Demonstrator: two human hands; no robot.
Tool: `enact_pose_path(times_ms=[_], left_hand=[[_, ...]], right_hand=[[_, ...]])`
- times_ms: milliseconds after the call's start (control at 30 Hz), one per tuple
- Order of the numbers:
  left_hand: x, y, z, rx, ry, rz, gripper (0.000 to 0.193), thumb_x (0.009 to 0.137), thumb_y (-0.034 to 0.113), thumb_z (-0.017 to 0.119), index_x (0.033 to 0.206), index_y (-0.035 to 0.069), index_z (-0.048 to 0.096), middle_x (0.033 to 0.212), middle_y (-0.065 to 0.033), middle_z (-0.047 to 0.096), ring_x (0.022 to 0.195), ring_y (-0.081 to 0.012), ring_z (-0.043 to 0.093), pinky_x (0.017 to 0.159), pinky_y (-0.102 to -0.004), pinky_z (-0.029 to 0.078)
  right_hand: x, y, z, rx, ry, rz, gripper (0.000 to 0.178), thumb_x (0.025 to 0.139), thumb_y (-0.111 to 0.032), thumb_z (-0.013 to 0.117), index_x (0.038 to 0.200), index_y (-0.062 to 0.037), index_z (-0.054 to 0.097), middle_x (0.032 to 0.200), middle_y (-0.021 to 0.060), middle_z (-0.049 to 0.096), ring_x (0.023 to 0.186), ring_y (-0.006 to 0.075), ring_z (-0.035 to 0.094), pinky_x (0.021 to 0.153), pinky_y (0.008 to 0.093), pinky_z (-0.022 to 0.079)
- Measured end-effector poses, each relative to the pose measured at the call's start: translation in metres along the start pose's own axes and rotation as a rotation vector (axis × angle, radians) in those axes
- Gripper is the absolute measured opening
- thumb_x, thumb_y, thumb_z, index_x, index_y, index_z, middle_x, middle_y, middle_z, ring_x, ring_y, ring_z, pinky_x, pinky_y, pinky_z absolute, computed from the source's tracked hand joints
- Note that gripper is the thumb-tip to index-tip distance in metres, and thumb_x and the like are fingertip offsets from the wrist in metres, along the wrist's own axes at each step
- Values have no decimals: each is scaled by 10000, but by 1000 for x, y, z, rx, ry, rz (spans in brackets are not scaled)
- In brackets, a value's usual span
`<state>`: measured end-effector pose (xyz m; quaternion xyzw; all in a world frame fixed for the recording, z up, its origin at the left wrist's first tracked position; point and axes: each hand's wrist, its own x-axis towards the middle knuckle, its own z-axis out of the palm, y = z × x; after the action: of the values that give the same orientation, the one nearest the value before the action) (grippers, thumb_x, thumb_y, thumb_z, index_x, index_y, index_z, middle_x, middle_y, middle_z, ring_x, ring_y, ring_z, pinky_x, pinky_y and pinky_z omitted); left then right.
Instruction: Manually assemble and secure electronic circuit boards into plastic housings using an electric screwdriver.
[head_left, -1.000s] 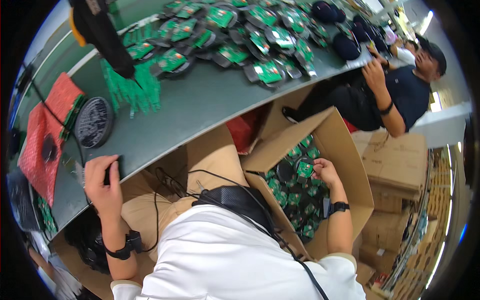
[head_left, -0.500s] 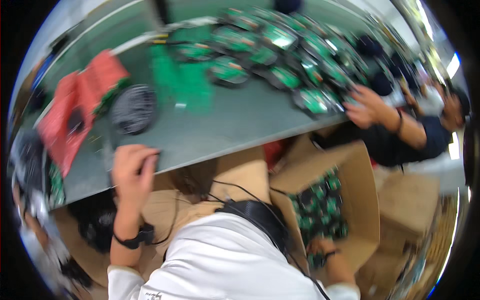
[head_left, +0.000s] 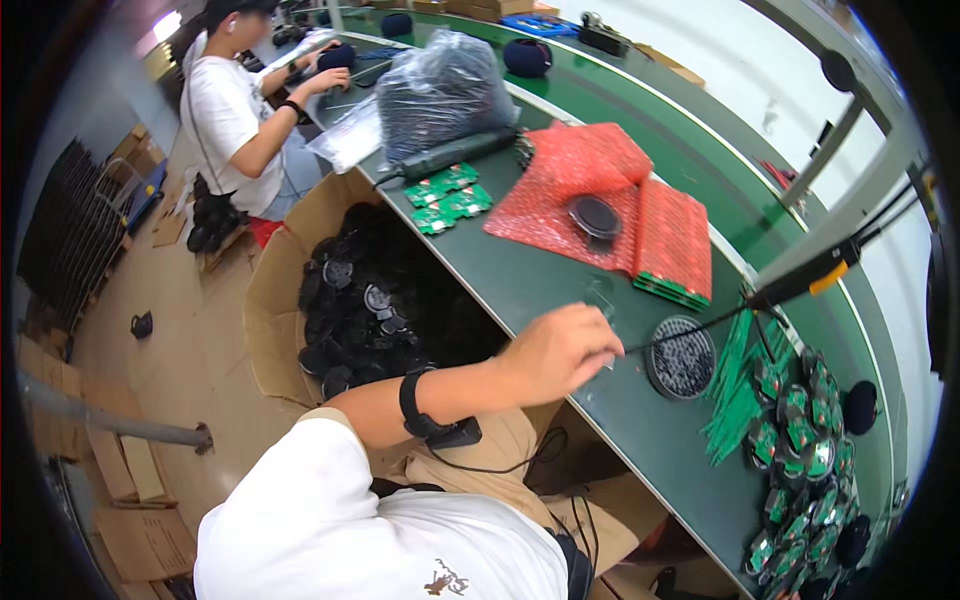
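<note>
Resting on the near edge of the table (head_left: 560,290), left hand (head_left: 560,350): fingers curled in, thumb tucked against them. Whether the grip is clamped on some small part or merely closed on nothing cannot be told; the fingertips are hidden from this side.

Change noted: a second ago the view took in the right hand, down in an open carton of green boards. The head has since swung left, and both that hand and the carton are out of the picture. The left hand has kept its place at the table edge beside the dish. Judgement: the work at the dish is paused rather than abandoned, with attention gone to the stock on the left.

Items, placed from the grip:
- Round black dish (head_left: 682,357) of small dark parts: just beside the grip, to its right, not touching.
- Hanging driver (head_left: 810,280) with yellow band: beyond the dish, its thin tip reaching towards the knuckles.
- Green strips (head_left: 735,400) and a cluster of round green assemblies (head_left: 800,450): further right.
- Red bubble-wrap sheets (head_left: 600,180) bearing a black disc (head_left: 595,215): ahead of the grip, well apart.
- Loose green boards (head_left: 450,195), a black power driver (head_left: 455,152) and a bag of dark parts (head_left: 440,90): ahead and left.
- Cardboard box (head_left: 275,320) of black round parts: left of the grip, below table level.
- Co-worker in a white shirt (head_left: 225,110): far left.
</note>
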<state>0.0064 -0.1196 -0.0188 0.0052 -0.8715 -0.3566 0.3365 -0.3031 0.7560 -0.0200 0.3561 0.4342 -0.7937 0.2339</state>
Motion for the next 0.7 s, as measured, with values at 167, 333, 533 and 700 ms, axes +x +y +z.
enact_pose_path(times_ms=[167, 333, 533, 700], left_hand=[[-1, -71, -70, 551, 351, -160, 157, 820, 79, 756, 975, 76, 731, 959, -114, 676, 963, -335, 634, 841, -447, 526], [-29, -119, -125, 999, 425, -396, 419, 767, 236, 858, 1136, 87, 730, 1079, -98, 642, 1037, -317, 608, 869, -451, 501], [-46, -132, -135, 917, 373, -381, 355, 818, 252, 829, 1118, 83, 742, 1046, -93, 647, 1027, -309, 618, 880, -434, 524], [-38, -125, -139, 860, 535, -463, 155, 963, 204, 669, 964, 58, 719, 918, -145, 661, 881, -365, 667, 759, -468, 547]], right_hand=[[-18, 20, 13, -440, -120, 50, 336, 1010, -223, 649, 1291, -42, 687, 913, 27, 703, 681, 140, 594, 597, 262, 488], [-91, 129, 75, -1136, -23, -177, 298, 992, -176, 665, 1247, -27, 704, 918, 45, 718, 690, 142, 617, 615, 265, 503], [-199, 280, 198, -1752, -320, -69, 253, 971, -119, 685, 1195, -8, 723, 923, 66, 736, 700, 145, 645, 636, 269, 520], [-232, 335, 297, -1802, -567, -304, 185, 956, -62, 690, 1113, 21, 740, 885, 93, 741, 717, 149, 676, 660, 275, 538]])
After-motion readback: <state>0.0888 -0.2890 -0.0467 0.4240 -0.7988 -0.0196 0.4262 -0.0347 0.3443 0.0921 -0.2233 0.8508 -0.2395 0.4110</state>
